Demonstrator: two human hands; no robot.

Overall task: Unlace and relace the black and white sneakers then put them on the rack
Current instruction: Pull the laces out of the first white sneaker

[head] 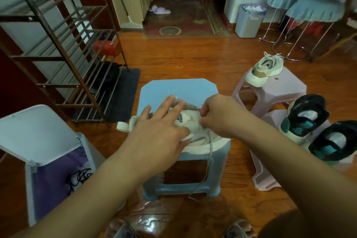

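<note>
Cream fabric identifies the shoe in work: a pale sneaker (185, 121) lies on the blue stool (179, 91) directly in front of the person, tongue label facing up. The left hand (158, 127) rests flat on the upper with the fingers straight and spread, pressing the shoe down and gripping nothing. The right hand (216, 116) has its fingers curled at the eyelet area and appears to pinch the pale lace (209, 158); the exact contact point is hidden by the fingers. A free length of that lace hangs over the stool's front edge and trails toward the floor.

The black and white sneakers (318, 131) named in the task stand on a pink stool (270, 177) to the right, well apart from both hands. They appear to carry no laces, though the eyelets are too small to confirm. A second cream sneaker (266, 69) sits laced on another pink stool (286, 91) further back. The shoe rack (63, 48) stands at left with bare shelves.

Judged step: lacing work on the cream shoe, most likely threading or pulling through an eyelet. The next move calls for holding the upper steady while the right hand draws the lace through without letting it twist.
</note>
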